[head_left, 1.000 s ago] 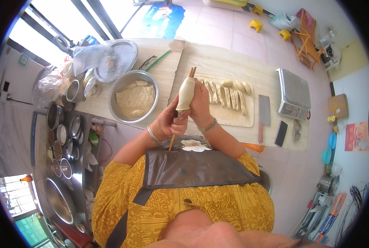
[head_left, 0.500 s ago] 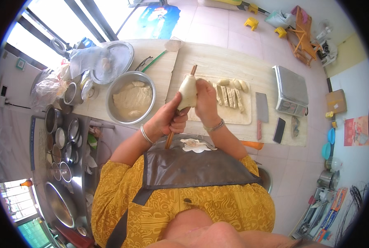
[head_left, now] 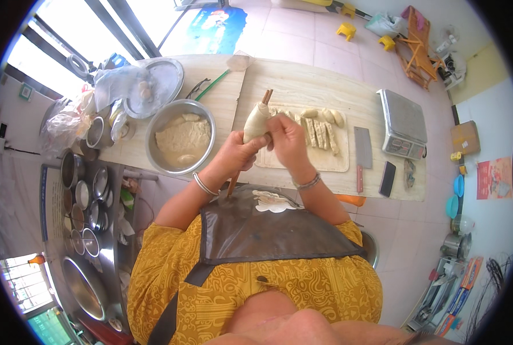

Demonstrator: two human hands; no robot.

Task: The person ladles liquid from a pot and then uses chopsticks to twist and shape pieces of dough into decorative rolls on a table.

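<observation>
A pale lump of dough is wrapped around a pair of wooden sticks that run down toward my apron. My left hand grips the sticks just below the dough. My right hand presses its fingers on the dough's right side. Both are held above the near left end of a white cutting board. Several cut dough strips lie on that board. A metal bowl with pale filling sits to the left of my hands.
A cleaver, a black phone and a kitchen scale lie right of the board. A round metal lid, plastic bags and small metal cups crowd the left. Stools stand on the tiled floor beyond.
My hands and the dough on the sticks stay above the board; the fingers have shifted slightly around the dough as they work it.
</observation>
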